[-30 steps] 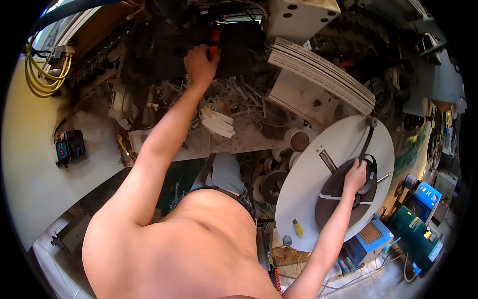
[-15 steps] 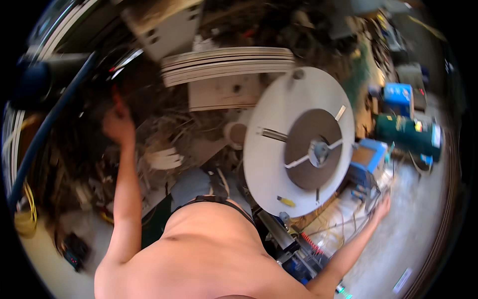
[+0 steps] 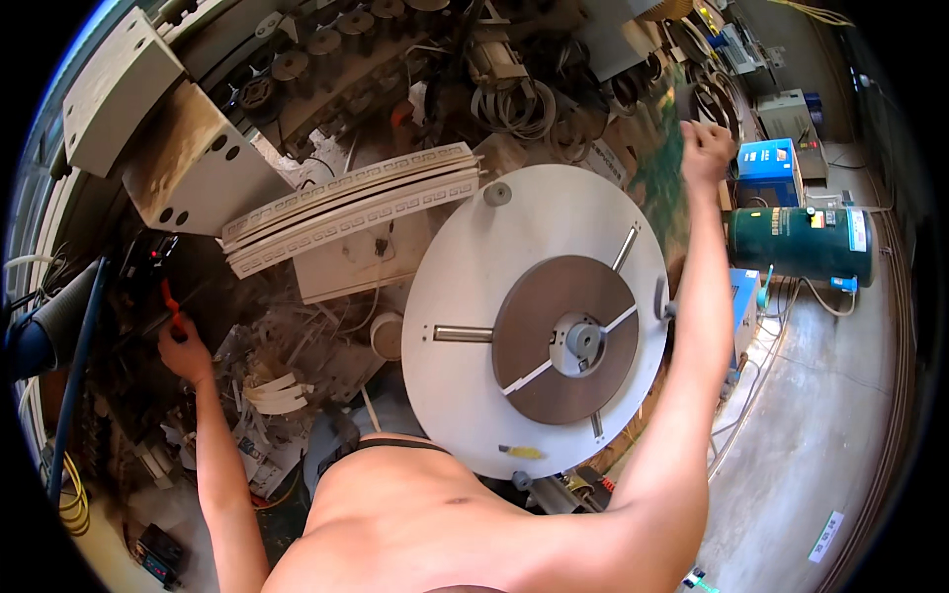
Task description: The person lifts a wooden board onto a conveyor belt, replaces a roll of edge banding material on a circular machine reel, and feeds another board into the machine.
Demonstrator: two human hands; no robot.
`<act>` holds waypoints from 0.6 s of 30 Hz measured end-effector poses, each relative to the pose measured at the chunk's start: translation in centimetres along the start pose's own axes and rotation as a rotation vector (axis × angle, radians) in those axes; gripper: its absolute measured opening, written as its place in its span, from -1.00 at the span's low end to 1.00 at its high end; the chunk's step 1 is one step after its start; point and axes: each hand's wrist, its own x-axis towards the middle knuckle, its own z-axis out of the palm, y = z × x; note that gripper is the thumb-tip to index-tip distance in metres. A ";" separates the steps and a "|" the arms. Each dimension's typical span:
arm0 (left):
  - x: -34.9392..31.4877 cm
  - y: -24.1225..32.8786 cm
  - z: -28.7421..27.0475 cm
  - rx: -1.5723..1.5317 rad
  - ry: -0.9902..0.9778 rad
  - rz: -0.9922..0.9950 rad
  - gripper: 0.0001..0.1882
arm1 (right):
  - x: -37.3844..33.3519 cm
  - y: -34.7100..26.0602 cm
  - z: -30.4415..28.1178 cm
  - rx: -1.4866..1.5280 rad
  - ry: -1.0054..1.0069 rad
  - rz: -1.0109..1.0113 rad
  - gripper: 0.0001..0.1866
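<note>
My left hand (image 3: 184, 348) is at the far left, closed around a red-handled tool (image 3: 169, 301) that pokes into a dark machine opening. My right hand (image 3: 705, 148) is raised at the upper right with its fingers curled, near a green-patterned sheet (image 3: 660, 178); I cannot tell whether it grips the sheet. Between my arms lies a large white round disc (image 3: 465, 287) with a brown inner disc (image 3: 563, 341) and a metal hub (image 3: 583, 341) at its middle.
A stack of long white slotted strips (image 3: 346, 198) lies left of the disc. White scraps (image 3: 272, 395) litter the space below them. A dark green cylinder (image 3: 796, 244) and a blue box (image 3: 769, 158) stand at the right, above a concrete floor (image 3: 820, 415). Coiled bands (image 3: 514, 104) hang at the top.
The view has swung left and right, and the disc now sits in the middle. My right hand left the disc, dropped low, then rose to the upper right. My left hand stays at the machine.
</note>
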 end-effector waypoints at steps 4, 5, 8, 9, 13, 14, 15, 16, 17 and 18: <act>0.0 -0.4 0.6 0.007 -0.006 0.010 -0.69 | 2.7 -1.8 7.1 -0.037 0.117 -0.076 -0.87; 0.0 -0.5 0.7 0.009 -0.016 0.005 -0.69 | 3.9 -2.3 8.3 -0.044 0.160 -0.158 -0.88; 0.1 -2.8 1.6 0.063 -0.057 0.023 -0.68 | 9.7 -4.2 9.1 -0.116 0.390 -0.241 -0.88; -0.1 -3.4 1.7 0.094 -0.080 0.033 -0.67 | 11.9 -4.9 8.8 -0.149 0.472 -0.357 -0.84; -0.3 -3.2 1.7 0.096 -0.058 0.012 -0.65 | 15.8 -6.3 11.1 -0.069 0.371 -0.249 -0.77; -0.3 -3.9 1.7 0.076 -0.067 0.018 -0.64 | 15.6 -6.5 11.7 -0.075 0.365 -0.254 -0.77; -0.3 -4.3 1.8 0.055 -0.071 0.020 -0.63 | 15.3 -6.5 12.7 -0.079 0.509 -0.388 -0.82; -0.2 -4.4 2.1 0.061 -0.081 0.008 -0.60 | 15.0 -6.2 13.8 -0.080 0.652 -0.522 -0.85; -0.1 -4.1 2.1 0.063 -0.085 0.005 -0.60 | 13.9 -4.9 15.3 -0.077 0.647 -0.526 -0.85; 0.1 -3.5 2.2 0.063 -0.087 -0.003 -0.59 | 12.5 -2.8 16.9 0.000 0.444 -0.357 -0.81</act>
